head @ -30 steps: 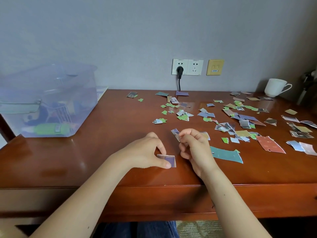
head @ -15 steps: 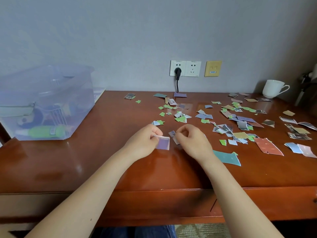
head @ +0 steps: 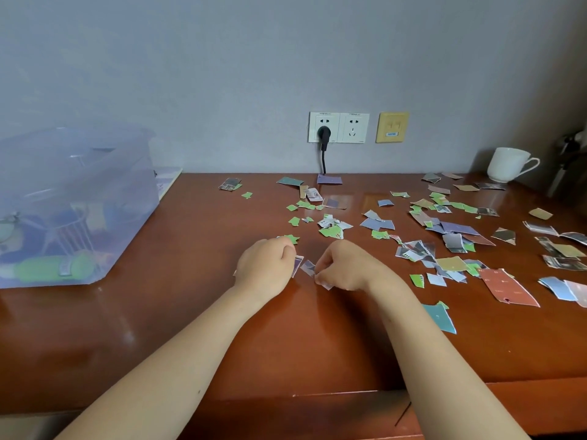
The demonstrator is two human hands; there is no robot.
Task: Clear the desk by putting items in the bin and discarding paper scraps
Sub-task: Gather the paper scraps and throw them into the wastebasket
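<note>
The job was well short of done. At the middle of the frame the left grip was curled round a purple scrap, pinching it just above the table. The right grip pinched a grey scrap just beside it. Another bit showed under the right fingers, and I could not tell whether it was held or lay on the wood. The two scraps were close, almost touching.

The bin stood at the left of the frame, on the table. It held a green bottle and other shapes too blurred by its cloudy wall to name. From that, the larger items had probably gone in.

What was left was paper. Scraps lay strewn from the middle to the right edge, thickest at the right. Among them were small green bits, a red card and a teal piece at the lower right. A cup stood at the upper right by the wall. Whether it counted as an item for the bin was unclear.

The gathering looked barely begun, with two or three scraps in hand and dozens lying loose, none yet discarded as far as could be seen.
</note>
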